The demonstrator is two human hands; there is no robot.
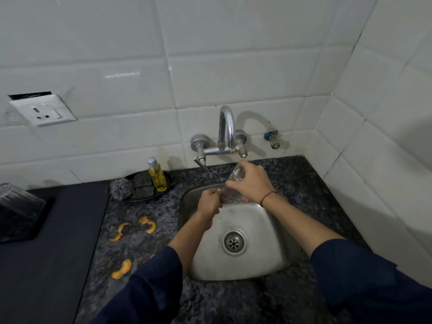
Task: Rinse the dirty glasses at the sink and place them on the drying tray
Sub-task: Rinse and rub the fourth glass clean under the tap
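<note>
The right hand (251, 183) and left hand (208, 203) both grasp the clear patterned glass (232, 197) — tilted over the square steel sink (259, 230), presumably so rinse water drains.

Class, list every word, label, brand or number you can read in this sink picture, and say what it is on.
Small bottle of yellow liquid with a white cap: label marks, too blurred to read.
White wall socket plate: no lettering visible.
Clear drinking glass: no print visible.
No readable text anywhere.
</note>
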